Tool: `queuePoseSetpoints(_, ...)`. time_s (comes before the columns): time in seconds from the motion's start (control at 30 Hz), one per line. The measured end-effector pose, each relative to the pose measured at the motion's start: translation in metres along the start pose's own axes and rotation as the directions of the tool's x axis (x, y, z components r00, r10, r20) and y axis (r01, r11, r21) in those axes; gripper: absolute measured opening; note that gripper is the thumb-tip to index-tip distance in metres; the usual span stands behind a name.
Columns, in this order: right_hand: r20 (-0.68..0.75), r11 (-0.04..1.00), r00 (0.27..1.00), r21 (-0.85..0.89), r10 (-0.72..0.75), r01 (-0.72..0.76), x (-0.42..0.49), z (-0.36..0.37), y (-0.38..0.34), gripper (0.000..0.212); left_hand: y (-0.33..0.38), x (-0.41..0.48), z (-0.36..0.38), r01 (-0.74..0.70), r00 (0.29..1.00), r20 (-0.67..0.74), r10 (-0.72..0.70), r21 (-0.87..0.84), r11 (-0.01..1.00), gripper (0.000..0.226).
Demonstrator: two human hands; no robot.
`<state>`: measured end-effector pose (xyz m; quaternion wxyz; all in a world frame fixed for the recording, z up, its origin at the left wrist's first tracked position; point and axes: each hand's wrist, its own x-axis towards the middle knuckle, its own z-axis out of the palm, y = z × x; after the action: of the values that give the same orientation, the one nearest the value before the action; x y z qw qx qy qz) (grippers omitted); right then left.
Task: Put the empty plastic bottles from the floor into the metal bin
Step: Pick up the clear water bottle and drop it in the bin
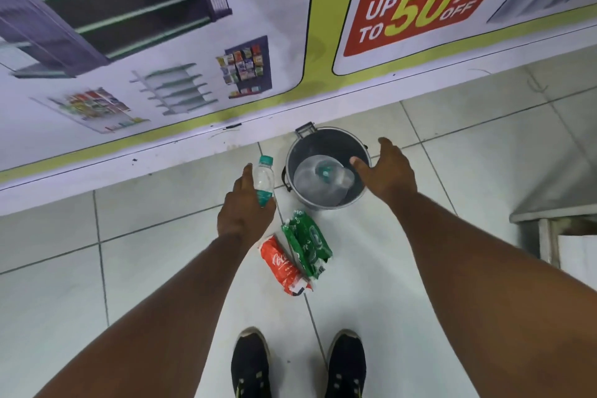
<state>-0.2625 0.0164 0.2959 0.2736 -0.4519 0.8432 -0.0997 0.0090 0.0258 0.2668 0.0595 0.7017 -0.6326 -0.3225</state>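
Observation:
My left hand (244,210) grips a small clear bottle (263,179) with a teal cap, held upright just left of the metal bin (292,158). The bin stands on the floor against the wall banner and holds a large clear bottle (318,179) with a green cap. Over the bin's right rim hovers my right hand (386,171), fingers spread and holding nothing. On the tiles in front of the bin lie a red Coca-Cola bottle (281,263) and a crushed green bottle (307,242), side by side.
A printed banner (193,58) covers the wall behind the bin. A metal table leg and frame (546,229) stand at the right. My two black shoes (300,365) are on the white tiled floor (129,268) below the bottles.

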Motion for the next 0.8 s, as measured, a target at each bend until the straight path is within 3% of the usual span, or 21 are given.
queuePoseSetpoints(0.27, 0.055, 0.975, 0.988, -0.161, -0.145, 0.152, -0.017, -0.028, 0.007, 0.075, 0.02, -0.006, -0.014, -0.032, 0.999, -0.004, 0.032, 0.056, 0.998, 0.078)
queuePoseSetpoints(0.43, 0.081, 0.968, 0.979, -0.159, -0.185, 0.196, -0.013, -0.038, 0.004, 0.075, 0.046, 0.008, -0.009, -0.116, 0.993, 0.024, 0.114, 0.115, 0.987, 0.078)
queuePoseSetpoints(0.57, 0.091, 0.952, 0.972, -0.2, -0.216, 0.23, -0.003, -0.045, 0.008, 0.076, 0.074, 0.037, 0.0, -0.262, 0.964, 0.083, 0.253, 0.122, 0.957, 0.08)
queuePoseSetpoints(0.8, 0.106, 0.945, 0.975, -0.244, -0.197, 0.217, 0.005, -0.054, 0.021, 0.075, 0.111, 0.071, -0.004, -0.349, 0.936, 0.01, 0.353, 0.17, 0.921, 0.077)
